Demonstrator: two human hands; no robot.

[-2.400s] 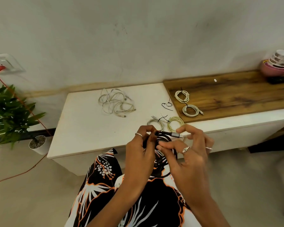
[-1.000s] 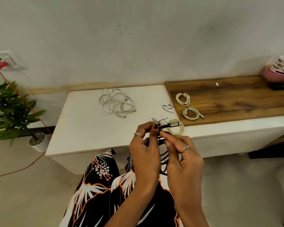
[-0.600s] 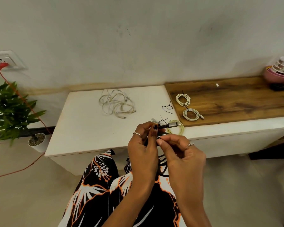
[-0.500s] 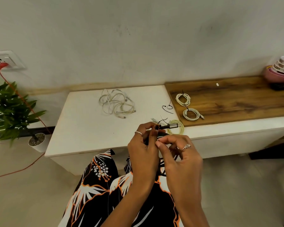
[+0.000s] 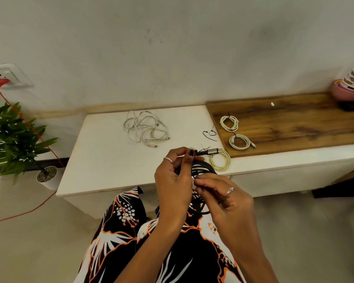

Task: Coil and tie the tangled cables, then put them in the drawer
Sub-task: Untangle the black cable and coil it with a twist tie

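My left hand [image 5: 175, 180] grips a coiled black cable [image 5: 202, 168] above my lap, and its silver plug [image 5: 211, 151] sticks out to the right past my fingertips. My right hand [image 5: 223, 198] pinches the coil's loops at its right side. A tangled heap of white cables [image 5: 145, 129] lies on the white table [image 5: 102, 152]. A yellowish coiled cable [image 5: 221, 162] sits at the table's front edge. Two tied white coils [image 5: 229, 123] [image 5: 240, 141] lie on the wooden board [image 5: 294, 121]. A loose black tie [image 5: 209, 134] lies beside them.
A potted plant [image 5: 10, 137] stands on the floor at the left, with a red cord [image 5: 37, 131] running from a wall socket [image 5: 5, 76]. Stacked bowls [image 5: 350, 84] sit at the board's far right end. No drawer is in view.
My right hand has slid down from the plug end to the lower part of the coil. My left hand keeps its grip near the plug.
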